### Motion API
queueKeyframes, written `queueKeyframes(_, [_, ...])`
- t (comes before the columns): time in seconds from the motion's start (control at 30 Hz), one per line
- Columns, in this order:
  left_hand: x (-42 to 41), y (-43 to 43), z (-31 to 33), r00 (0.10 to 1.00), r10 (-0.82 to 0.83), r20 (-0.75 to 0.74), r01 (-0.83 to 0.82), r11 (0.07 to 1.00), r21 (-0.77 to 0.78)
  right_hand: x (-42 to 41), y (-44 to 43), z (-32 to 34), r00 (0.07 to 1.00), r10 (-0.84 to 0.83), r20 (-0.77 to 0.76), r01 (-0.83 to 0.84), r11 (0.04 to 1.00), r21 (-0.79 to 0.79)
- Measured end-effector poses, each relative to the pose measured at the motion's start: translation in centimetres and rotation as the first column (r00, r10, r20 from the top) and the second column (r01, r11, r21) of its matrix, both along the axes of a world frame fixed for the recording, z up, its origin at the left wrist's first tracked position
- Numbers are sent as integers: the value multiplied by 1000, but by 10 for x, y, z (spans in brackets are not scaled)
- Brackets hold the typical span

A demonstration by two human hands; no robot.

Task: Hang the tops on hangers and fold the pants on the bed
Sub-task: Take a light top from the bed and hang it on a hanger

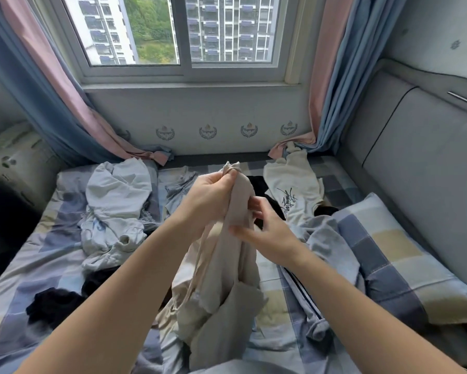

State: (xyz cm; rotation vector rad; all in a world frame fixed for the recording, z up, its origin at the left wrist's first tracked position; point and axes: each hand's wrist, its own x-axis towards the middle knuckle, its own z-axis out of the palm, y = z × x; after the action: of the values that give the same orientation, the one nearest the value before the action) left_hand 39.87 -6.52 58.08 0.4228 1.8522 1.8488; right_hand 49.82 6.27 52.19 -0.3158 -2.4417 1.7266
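Two bare hands meet at the centre, raised above a wide bed [16, 306] covered in a blue, grey and cream checked sheet. The left hand [213, 195], higher and farther from the viewer, grips the bunched top end of a long beige garment of thin, soft fabric [227, 292] in a closed fist. The right hand [264, 233], lower and nearer, pinches the cloth just beneath between thumb and fingers. The garment hangs down from both hands toward the viewer, long axis near vertical, its lower part bunched between the forearms. It is limp and creased, rope-like at the top and widening into loose flaps below. Whether it is a top or pants cannot be told.
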Motion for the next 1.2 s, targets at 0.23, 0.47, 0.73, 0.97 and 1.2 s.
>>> queueKeyframes(0.23, [3, -2, 5, 963, -15, -268, -32, 984, -173, 3, -7, -28, 979, -206, -10, 206, 975, 84])
queueKeyframes(0.47, [-3, -6, 17, 993, 111, -31, -106, 987, 119, 13, 10, -78, 940, -259, 222, 198, 944, 263])
queueKeyframes(0.73, [-28, -17, 0, 944, 286, -161, -279, 958, 67, 30, 41, -89, 870, -317, 378, 288, 948, 132])
queueKeyframes(0.97, [-19, -18, -39, 977, -120, -178, 41, 919, -392, 6, 43, -31, 888, -338, 311, 441, 817, -371])
queueKeyframes(1.2, [25, -1, -77, 829, -559, 7, 485, 712, -507, -3, 34, 20, 938, -301, 172, 341, 712, -614])
